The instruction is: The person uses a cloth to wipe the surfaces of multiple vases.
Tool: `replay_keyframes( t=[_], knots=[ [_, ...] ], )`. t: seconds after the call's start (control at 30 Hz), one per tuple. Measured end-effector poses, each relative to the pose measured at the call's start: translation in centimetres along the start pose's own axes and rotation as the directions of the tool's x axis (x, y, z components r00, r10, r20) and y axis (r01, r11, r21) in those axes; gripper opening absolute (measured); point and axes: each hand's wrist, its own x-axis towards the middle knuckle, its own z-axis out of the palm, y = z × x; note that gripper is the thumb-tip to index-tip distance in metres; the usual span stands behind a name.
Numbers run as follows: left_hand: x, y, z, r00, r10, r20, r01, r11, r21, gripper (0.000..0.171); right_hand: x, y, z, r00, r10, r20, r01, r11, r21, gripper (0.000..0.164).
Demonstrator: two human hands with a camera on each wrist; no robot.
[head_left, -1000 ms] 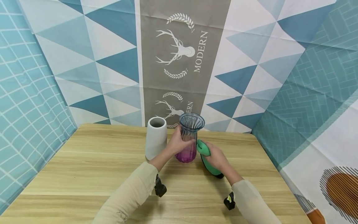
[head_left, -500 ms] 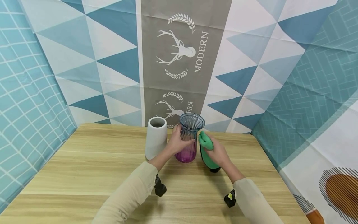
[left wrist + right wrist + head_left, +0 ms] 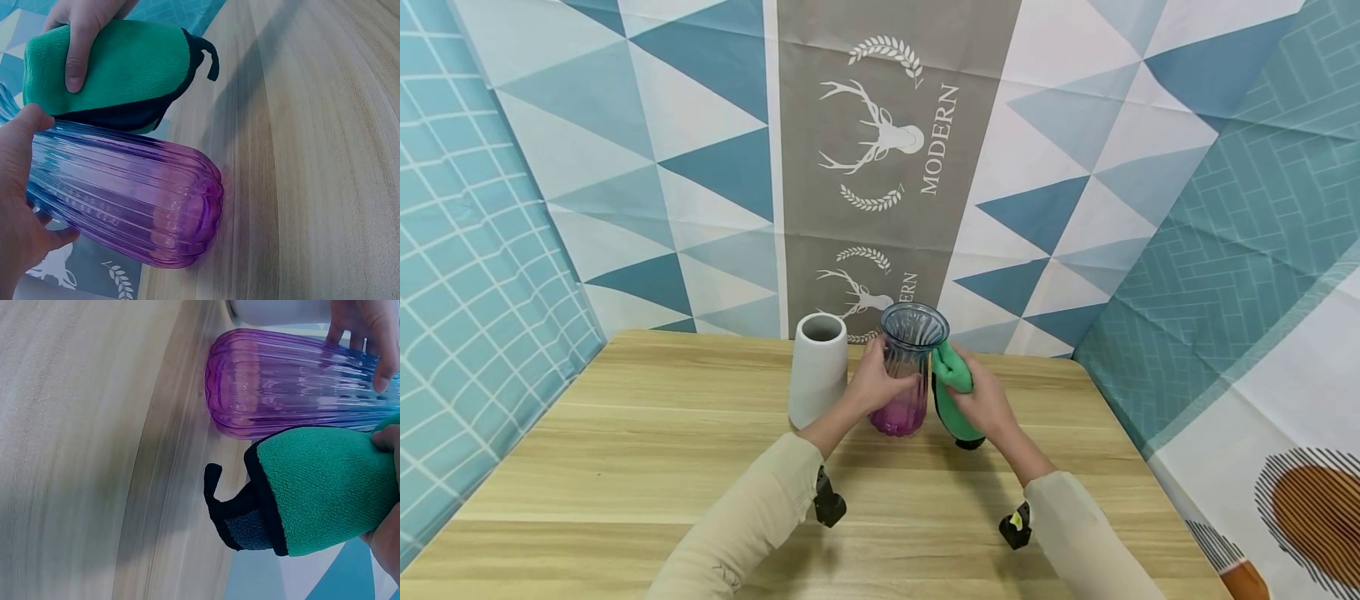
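A ribbed glass vase, blue at its flared mouth and purple at the base, stands upright at the back of the table. My left hand grips its upper body from the left, thumb on the near side. In my right hand is a folded green cleaning cloth with black edging, held against the vase's right side just below the rim. The left wrist view shows the cloth lying along the glass, its black loop hanging free. My right fingers are partly hidden behind the cloth.
A white tapered vase stands just left of the glass one. Both are near the back edge of the wooden table, with a patterned curtain behind. Tiled-print sheets hang at the sides.
My right hand has moved the cloth upward along the vase's right side toward the rim, and its lower end has swung left. The left hand and glass vase have stayed in place.
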Motion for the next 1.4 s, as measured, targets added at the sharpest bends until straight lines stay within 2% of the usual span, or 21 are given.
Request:
replay_keyframes(
  t=[0.37, 0.77, 0.93, 1.03, 1.23, 1.4],
  knots=[
    [-0.1, 0.1, -0.1, 1.0, -0.011, 0.012, 0.011, 0.999, -0.03, 0.083, -0.3, 0.2, 0.8, 0.998, -0.036, 0.05, 0.037, 0.999, -0.032, 0.061],
    [-0.1, 0.3, -0.2, 1.0, -0.01, 0.02, 0.011, 0.998, -0.056, 0.084, -1.2, 1.4, 1.4, 0.977, -0.009, 0.212, 0.032, 0.994, -0.105, 0.058],
    [-0.2, 0.2, -0.1, 0.999, -0.036, 0.029, 0.038, 0.998, -0.049, 0.091, -1.6, 1.8, 1.7, 0.966, 0.019, 0.257, 0.016, 0.991, -0.136, 0.059],
    [-0.3, 0.1, -0.1, 0.998, -0.061, 0.029, 0.062, 0.997, -0.04, 0.095, -1.8, 1.8, 1.8, 0.961, 0.031, 0.275, 0.014, 0.987, -0.163, 0.058],
    [-0.3, 0.2, -0.1, 0.997, -0.072, 0.016, 0.072, 0.996, -0.05, 0.092, -1.9, 1.9, 1.9, 0.953, 0.047, 0.3, 0.008, 0.984, -0.178, 0.055],
    [-0.2, 0.0, 0.0, 0.998, -0.066, 0.016, 0.067, 0.996, -0.055, 0.09, -1.8, 2.0, 1.8, 0.956, 0.054, 0.287, -0.003, 0.984, -0.176, 0.059]
  ],
)
